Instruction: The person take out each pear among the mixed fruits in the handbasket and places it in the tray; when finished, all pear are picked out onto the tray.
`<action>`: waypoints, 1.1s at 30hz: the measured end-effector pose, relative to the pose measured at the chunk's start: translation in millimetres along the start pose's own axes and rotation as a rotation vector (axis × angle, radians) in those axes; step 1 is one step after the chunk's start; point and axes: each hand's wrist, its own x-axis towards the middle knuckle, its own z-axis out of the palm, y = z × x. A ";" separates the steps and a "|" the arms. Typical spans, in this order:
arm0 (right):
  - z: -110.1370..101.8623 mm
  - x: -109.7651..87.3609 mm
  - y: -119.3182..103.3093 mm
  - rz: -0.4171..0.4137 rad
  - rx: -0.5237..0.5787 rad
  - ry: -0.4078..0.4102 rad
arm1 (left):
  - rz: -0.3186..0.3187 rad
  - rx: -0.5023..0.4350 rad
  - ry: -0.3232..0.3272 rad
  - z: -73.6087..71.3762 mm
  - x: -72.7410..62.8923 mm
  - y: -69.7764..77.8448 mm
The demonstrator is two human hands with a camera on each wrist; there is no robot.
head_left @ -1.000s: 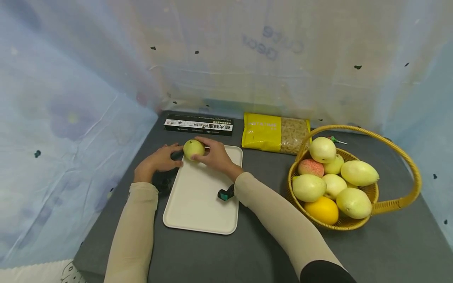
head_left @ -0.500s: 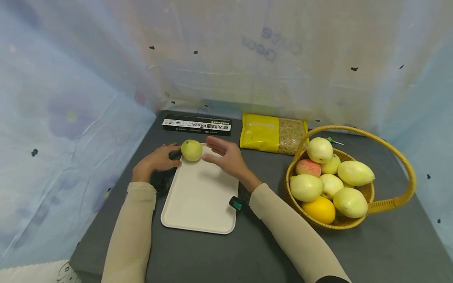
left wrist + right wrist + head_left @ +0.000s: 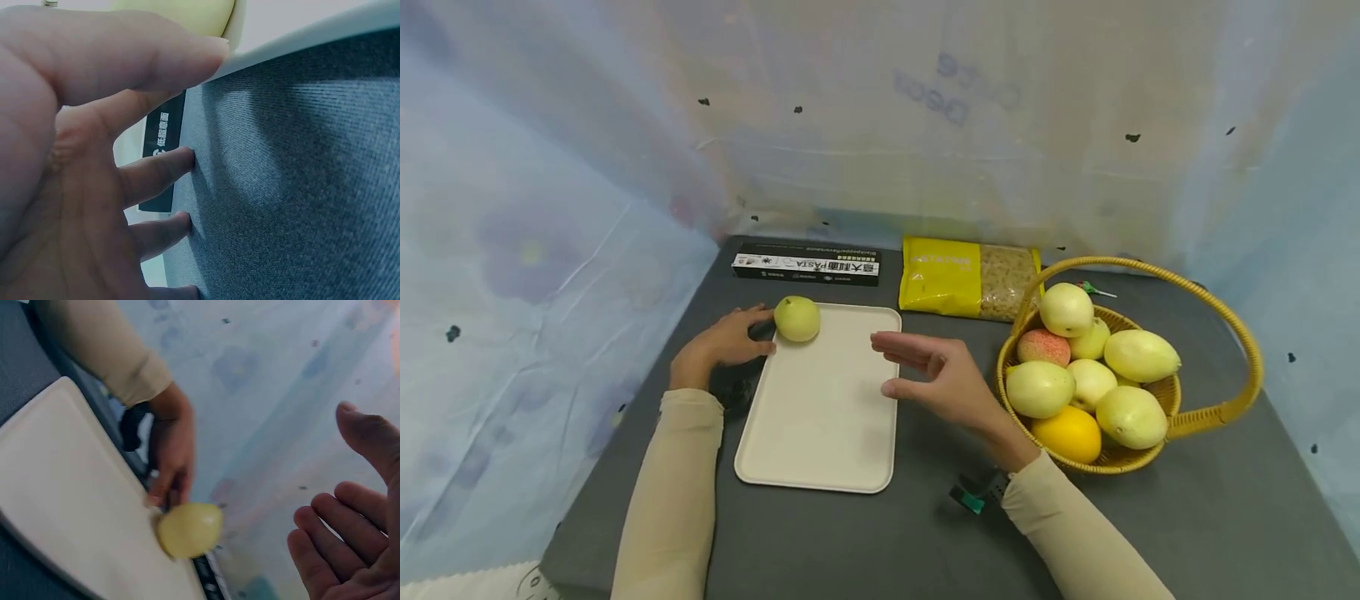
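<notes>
A yellow-green pear (image 3: 797,319) sits on the far left corner of a white tray (image 3: 820,417). My left hand (image 3: 727,340) is at the tray's left edge beside the pear, its thumb at the rim and its fingers spread. In the left wrist view the fingertips (image 3: 185,157) rest on the grey cloth and nothing is gripped. My right hand (image 3: 951,379) hovers over the tray's right edge with fingers extended and thumb apart, holding nothing. In the right wrist view its palm (image 3: 356,550) faces the camera, away from the pear.
At the right stands a wicker basket (image 3: 1213,417) with a tall handle, filled with pale melons, pears, a peach and an orange. Behind the tray lie a black pasta box (image 3: 807,264) and a yellow pasta bag (image 3: 943,279). A small green-topped object (image 3: 1096,289) lies behind the basket.
My right hand has let go of the pear and moved right and nearer, toward the basket. The pear stays on the tray's corner. My left hand has kept its place beside the tray.
</notes>
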 end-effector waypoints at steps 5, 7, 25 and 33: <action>-27.7 -43.4 -23.4 -0.023 -0.045 0.045 | -0.008 0.001 -0.002 -0.1 -0.6 -2.4; -39.9 -59.6 -31.6 -0.038 -0.060 0.080 | -0.009 0.003 -0.001 -0.6 -0.4 -3.6; -126.6 -159.7 -66.6 0.093 -0.310 0.330 | 0.015 -0.031 -0.005 2.4 0.4 -0.4; -126.8 -143.9 -63.0 0.234 -0.631 0.334 | 0.003 -0.035 -0.002 1.9 -0.4 -1.5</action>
